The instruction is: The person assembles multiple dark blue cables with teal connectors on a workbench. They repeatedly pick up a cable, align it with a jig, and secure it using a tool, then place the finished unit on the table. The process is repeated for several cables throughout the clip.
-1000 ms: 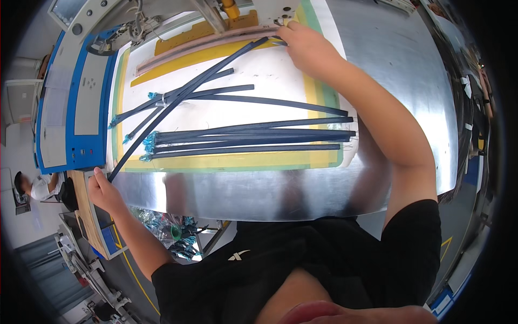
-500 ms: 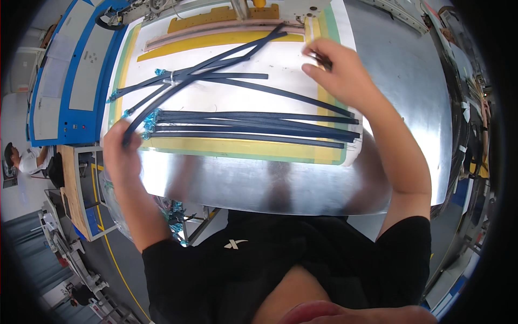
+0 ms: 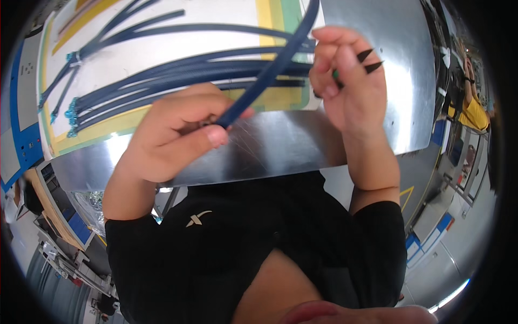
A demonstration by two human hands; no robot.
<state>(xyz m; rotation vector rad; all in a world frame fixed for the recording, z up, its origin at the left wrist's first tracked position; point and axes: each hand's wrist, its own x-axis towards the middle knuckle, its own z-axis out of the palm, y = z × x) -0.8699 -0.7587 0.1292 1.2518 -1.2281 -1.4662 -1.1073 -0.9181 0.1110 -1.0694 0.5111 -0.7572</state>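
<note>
— Looking at the hands first: what does each one have?

— Left hand point(image 3: 172, 135) is clenched round the near end of a dark blue cable point(image 3: 270, 70), pinching it between thumb and forefinger. Right hand point(image 3: 348, 86) is curled shut on a small tool with pointed black tips point(image 3: 369, 60) that stick out past the knuckles; I cannot tell what kind of tool it is.

— Where does that cable go?

— It rises from the left hand slantwise up and to the right, passes just beside the right hand's fingers, and leaves the picture at the top edge. It is lifted clear of the surface below.

— And under the hands?

— A shiny metal tabletop point(image 3: 280, 146). Farther off lies a white board with a yellow and green border point(image 3: 272, 19), carrying a bundle of dark blue cables point(image 3: 178, 73) that lie roughly side by side. Their left ends carry small teal connectors point(image 3: 70, 113).

— Anything beyond that?

— A blue and white panel point(image 3: 21, 124) by the board's left edge. At the far right, well apart, another person in a yellow top point(image 3: 475, 113).
</note>
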